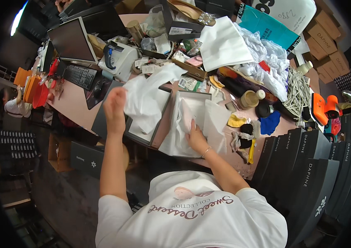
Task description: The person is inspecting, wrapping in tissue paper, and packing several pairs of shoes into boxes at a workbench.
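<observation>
My left hand [114, 108] is raised over the table's near edge and grips a crumpled sheet of white tissue paper [148, 93], which hangs over a shallow dark box lid [101, 118]. My right hand [195, 136] lies flat inside an open white shoe box [192, 96] lined with white tissue paper [212, 120], pressing on the paper. The box's contents under the paper are hidden.
The pink table [74, 103] is crowded: a keyboard [79, 75], a monitor [71, 40], a white label printer [119, 60], more white paper [225, 43], yellow, black and blue cloths [250, 126]. Stacked black shoe boxes [308, 165] stand at right. Another person [14, 105] is at far left.
</observation>
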A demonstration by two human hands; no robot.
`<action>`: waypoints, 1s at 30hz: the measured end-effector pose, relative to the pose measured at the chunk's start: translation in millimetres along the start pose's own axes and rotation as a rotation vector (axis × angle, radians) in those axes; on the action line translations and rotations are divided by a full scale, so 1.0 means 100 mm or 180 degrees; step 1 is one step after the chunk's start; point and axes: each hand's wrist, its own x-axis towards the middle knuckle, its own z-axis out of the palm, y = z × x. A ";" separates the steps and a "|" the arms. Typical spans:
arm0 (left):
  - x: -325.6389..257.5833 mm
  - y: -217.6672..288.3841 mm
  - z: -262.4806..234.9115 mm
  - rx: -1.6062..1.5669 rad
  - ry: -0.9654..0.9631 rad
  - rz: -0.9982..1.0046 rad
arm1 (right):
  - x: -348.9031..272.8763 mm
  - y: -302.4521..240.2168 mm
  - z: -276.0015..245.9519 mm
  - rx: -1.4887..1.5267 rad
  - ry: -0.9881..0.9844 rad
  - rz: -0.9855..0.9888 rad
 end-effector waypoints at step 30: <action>-1.91 -0.15 -1.01 -0.0441 0.1985 -0.1684 | 1.10 -1.34 0.22 0.2217 -0.0804 0.0202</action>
